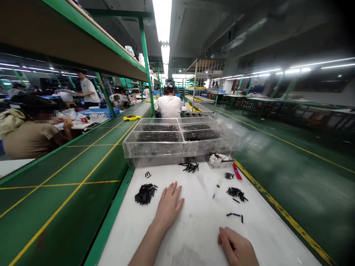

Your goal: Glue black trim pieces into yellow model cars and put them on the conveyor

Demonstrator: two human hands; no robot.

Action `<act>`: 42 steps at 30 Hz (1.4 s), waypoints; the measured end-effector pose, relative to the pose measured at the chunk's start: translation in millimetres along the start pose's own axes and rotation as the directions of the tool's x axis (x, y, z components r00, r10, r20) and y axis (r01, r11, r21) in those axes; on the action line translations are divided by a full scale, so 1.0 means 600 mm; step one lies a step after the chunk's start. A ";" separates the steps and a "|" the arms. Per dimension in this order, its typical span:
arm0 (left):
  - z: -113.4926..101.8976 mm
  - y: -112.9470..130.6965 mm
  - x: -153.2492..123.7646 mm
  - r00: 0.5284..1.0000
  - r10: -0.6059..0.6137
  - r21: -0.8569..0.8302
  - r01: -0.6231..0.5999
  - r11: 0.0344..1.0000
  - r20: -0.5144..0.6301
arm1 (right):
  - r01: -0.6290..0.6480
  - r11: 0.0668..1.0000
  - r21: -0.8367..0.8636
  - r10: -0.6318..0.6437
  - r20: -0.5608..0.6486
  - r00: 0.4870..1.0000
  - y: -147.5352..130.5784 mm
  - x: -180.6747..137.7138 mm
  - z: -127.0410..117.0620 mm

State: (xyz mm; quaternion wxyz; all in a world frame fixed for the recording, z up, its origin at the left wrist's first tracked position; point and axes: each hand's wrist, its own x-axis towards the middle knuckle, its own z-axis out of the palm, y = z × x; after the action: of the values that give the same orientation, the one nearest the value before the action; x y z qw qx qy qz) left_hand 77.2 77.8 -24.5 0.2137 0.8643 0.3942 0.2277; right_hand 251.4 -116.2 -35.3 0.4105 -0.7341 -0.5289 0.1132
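My left hand lies flat on the white tabletop, fingers stretched out and holding nothing. Just left of it is a heap of short black tube-like pieces, with a few loose pieces behind. My right hand rests near the front of the table with its fingers curled in; anything inside them is hidden. Beyond it lie several separate black pieces and another black heap. A syringe with a blue tip lies between the hands, farther back.
Clear plastic bins holding black parts stand at the table's far end. Before them are longer black strips, a small cluttered box and a red tool. A green conveyor runs along the left; a person sits ahead.
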 end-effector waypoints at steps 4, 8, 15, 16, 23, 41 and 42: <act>0.005 -0.006 0.005 0.999 0.013 0.066 -0.015 0.998 0.034 | -0.017 1.000 -0.023 0.018 0.037 0.999 -0.010 0.000 -0.007; 0.004 -0.011 0.011 0.999 0.027 0.104 -0.031 0.994 0.031 | 0.006 1.000 0.004 -0.006 -0.019 1.000 -0.022 -0.004 -0.009; 0.008 -0.021 0.019 0.998 0.057 0.089 -0.057 0.994 -0.001 | -0.119 0.992 -0.053 0.102 -0.247 0.964 0.030 0.059 -0.097; 0.008 -0.021 0.020 0.998 0.057 0.080 -0.056 0.995 -0.007 | -0.138 0.987 -0.080 0.114 -0.250 0.962 0.042 0.074 -0.109; 0.007 -0.018 0.018 0.999 0.043 -0.006 -0.043 0.999 -0.028 | -0.211 0.941 -0.265 0.170 -0.170 0.971 0.082 0.139 -0.111; -0.049 0.232 -0.150 0.963 -0.197 -0.694 0.268 0.668 0.182 | -0.192 0.877 0.440 0.061 0.294 0.954 -0.112 0.018 -0.115; -0.050 0.233 -0.155 0.962 -0.197 -0.700 0.271 0.661 0.187 | -0.159 0.892 0.424 0.036 0.284 0.958 -0.116 0.015 -0.116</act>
State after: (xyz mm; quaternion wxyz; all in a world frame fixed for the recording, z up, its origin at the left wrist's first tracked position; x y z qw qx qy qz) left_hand 87.7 -72.7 55.5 0.5805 0.6632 0.3707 0.2928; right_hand 249.4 -134.9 61.6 0.4847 -0.6251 -0.5022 0.3495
